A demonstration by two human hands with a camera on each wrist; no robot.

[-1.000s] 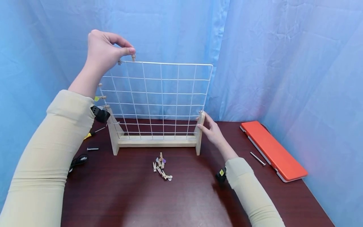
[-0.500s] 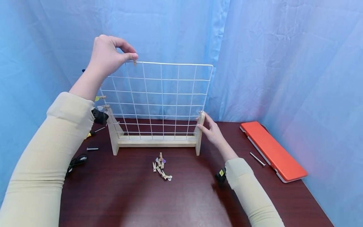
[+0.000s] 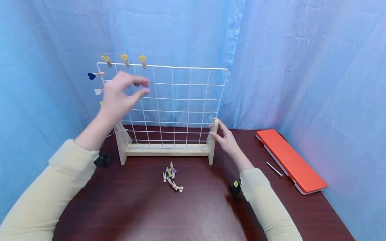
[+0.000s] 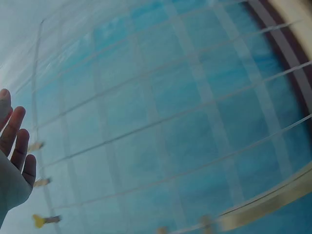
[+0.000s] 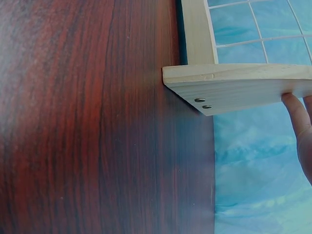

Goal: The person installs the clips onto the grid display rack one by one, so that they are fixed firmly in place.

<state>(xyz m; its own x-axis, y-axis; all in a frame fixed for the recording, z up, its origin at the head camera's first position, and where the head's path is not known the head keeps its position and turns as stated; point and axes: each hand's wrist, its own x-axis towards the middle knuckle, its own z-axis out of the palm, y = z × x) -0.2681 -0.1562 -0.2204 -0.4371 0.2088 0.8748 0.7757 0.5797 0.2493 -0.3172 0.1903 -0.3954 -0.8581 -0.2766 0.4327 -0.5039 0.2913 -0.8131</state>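
Observation:
A white wire grid [image 3: 181,67] stands upright in a wooden base [image 3: 167,153]. Three small wooden clothespins with yellow hearts, the rightmost clothespin [image 3: 143,62] among them, are clipped along its top wire. Down the left side sit clothespins with a dark blue heart [image 3: 91,76], a white heart [image 3: 98,91] and a partly hidden yellow one. My left hand [image 3: 119,97], blurred, hangs in front of the grid's left part, thumb and fingers apart with nothing between them. My right hand [image 3: 224,138] grips the right wooden upright [image 5: 234,87] between thumb and fingers.
Several loose clothespins [image 3: 172,182] lie in a small pile before the base. At the right are a red case [image 3: 291,159] and a metal bolt [image 3: 274,169]. A blue curtain [image 3: 271,67] hangs behind the dark table [image 3: 193,214].
My left hand has let go of the clothespin on the top wire and moved down. That clothespin stays clipped there with its yellow heart showing. My right hand has kept its place.

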